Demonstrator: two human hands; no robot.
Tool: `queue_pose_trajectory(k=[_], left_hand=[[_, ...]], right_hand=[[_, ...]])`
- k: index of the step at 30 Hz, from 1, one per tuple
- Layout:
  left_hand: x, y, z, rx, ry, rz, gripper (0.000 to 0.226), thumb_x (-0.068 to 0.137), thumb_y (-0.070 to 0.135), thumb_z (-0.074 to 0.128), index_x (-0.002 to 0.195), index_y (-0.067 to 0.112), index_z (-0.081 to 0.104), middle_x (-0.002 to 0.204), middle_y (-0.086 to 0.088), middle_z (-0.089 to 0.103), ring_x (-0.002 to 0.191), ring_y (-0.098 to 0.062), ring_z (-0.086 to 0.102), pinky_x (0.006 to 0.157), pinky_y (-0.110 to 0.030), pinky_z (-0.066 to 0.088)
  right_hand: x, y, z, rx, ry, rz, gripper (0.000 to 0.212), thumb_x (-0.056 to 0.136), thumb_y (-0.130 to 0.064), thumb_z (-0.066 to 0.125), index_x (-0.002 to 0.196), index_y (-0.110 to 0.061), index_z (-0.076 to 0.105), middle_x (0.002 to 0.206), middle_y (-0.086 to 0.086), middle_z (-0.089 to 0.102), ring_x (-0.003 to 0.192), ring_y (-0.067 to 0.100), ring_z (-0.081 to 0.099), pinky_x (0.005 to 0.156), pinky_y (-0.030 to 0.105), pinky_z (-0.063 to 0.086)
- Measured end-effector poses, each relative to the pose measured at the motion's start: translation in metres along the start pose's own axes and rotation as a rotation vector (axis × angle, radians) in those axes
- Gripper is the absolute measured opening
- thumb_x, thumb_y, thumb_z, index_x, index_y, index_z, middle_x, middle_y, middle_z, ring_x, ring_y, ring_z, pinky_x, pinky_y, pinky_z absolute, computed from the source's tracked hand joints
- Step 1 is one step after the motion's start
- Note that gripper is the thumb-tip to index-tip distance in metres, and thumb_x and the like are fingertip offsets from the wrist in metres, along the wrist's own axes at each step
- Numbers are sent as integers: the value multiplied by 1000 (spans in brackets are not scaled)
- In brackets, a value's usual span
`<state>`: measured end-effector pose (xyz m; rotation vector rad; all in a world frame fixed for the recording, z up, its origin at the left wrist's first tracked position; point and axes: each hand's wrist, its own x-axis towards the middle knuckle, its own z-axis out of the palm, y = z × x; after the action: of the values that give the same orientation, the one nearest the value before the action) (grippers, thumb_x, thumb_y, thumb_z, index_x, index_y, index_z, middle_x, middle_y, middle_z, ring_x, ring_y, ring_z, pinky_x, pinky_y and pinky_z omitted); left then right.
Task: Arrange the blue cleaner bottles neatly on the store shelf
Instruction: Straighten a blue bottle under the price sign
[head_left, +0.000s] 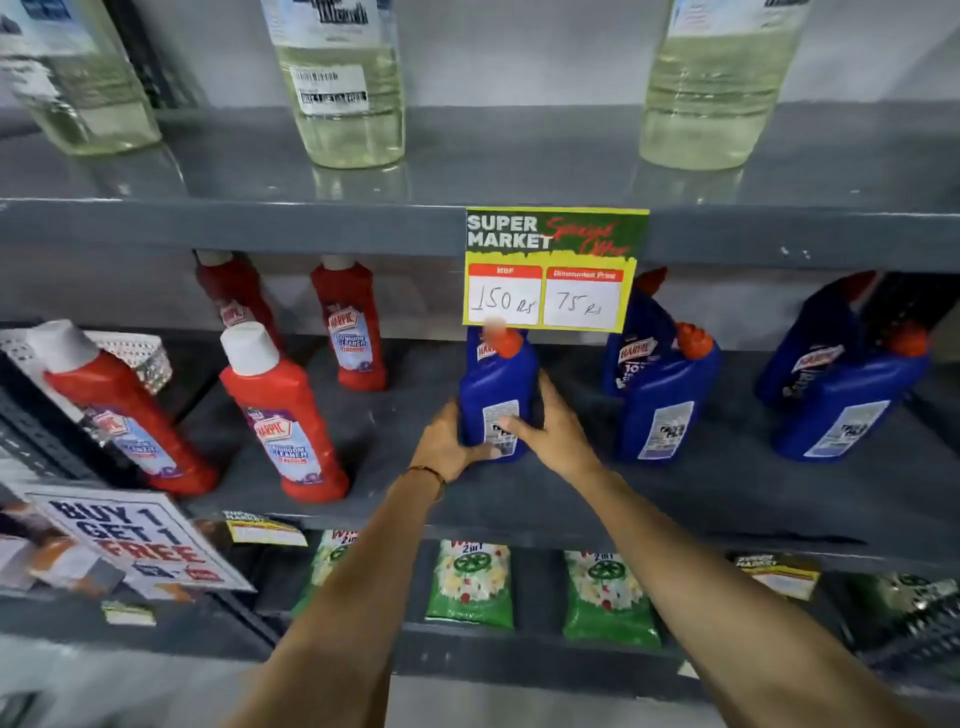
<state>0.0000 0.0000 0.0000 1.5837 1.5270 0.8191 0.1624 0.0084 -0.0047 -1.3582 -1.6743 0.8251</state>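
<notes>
Head camera view of a grey store shelf (701, 483). Both hands clasp one blue cleaner bottle (498, 384) standing upright near the shelf's front edge: the left hand (447, 441) presses its lower left side, the right hand (556, 431) wraps its lower right. Its barcode label seems to face forward, though blur makes that uncertain. More blue bottles (660, 395) stand toward the right end, so next probably comes turning and aligning this one.

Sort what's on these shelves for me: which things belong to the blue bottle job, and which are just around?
Job: held blue bottle, gripped by left hand and right hand; other blue bottles; middle shelf.

Just around: red bottles, clear bottles, price sign, green packets, offer sign.
</notes>
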Motion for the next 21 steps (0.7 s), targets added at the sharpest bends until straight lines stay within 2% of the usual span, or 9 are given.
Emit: queue_pose_trajectory(k=[2, 6, 10, 13, 15, 18, 21], left_hand=[[7, 2, -1, -53, -38, -34, 80, 60, 4, 83, 130, 10, 42, 128, -11, 59, 116, -27, 56, 89, -29, 44], [18, 2, -1, -74, -64, -96, 65, 61, -2, 80, 119, 3, 51, 118, -15, 63, 101, -24, 59, 82, -29, 46], [25, -1, -3, -67, -75, -95, 60, 61, 1, 81, 115, 2, 55, 117, -16, 65, 107, -31, 61, 89, -36, 50], [24, 0, -4, -74, -92, -79, 61, 60, 0, 81, 115, 1, 55, 118, -17, 64, 105, -30, 61, 83, -31, 49], [20, 2, -5, -80, -83, -51, 62, 59, 1, 82, 115, 2, 55, 118, -17, 65, 103, -29, 62, 80, -30, 48], [16, 4, -7, -104, -10, 14, 63, 58, 6, 84, 114, 3, 55, 114, -15, 66, 97, -27, 63, 77, -31, 49], [11, 13, -5, -91, 135, 48, 53, 58, 19, 85, 100, 7, 56, 96, -10, 68, 85, -26, 63, 69, -33, 51]], right_hand=[[5, 1, 3, 142, -37, 105, 66, 77, -18, 72, 134, -17, 40, 131, 4, 57, 115, 17, 57, 94, 33, 49], [10, 7, 8, 208, -3, 203, 56, 74, -12, 75, 125, -11, 51, 123, 11, 64, 107, 23, 63, 95, 45, 52], [13, 6, 8, 219, 23, 240, 54, 73, -9, 76, 121, -11, 53, 122, 15, 64, 108, 27, 63, 93, 46, 53], [11, 4, 8, 231, 27, 248, 53, 72, -7, 76, 120, -10, 53, 123, 16, 64, 108, 28, 63, 93, 46, 52], [7, -1, 6, 252, 29, 242, 51, 74, -5, 73, 120, -9, 53, 123, 17, 63, 109, 28, 62, 92, 43, 53], [3, -13, 1, 323, 59, 189, 49, 77, -1, 69, 123, -7, 52, 125, 17, 62, 107, 21, 62, 86, 26, 55], [4, -31, -2, 365, 63, 136, 57, 79, -5, 68, 131, -16, 47, 128, 5, 60, 108, 8, 59, 88, 20, 51]])
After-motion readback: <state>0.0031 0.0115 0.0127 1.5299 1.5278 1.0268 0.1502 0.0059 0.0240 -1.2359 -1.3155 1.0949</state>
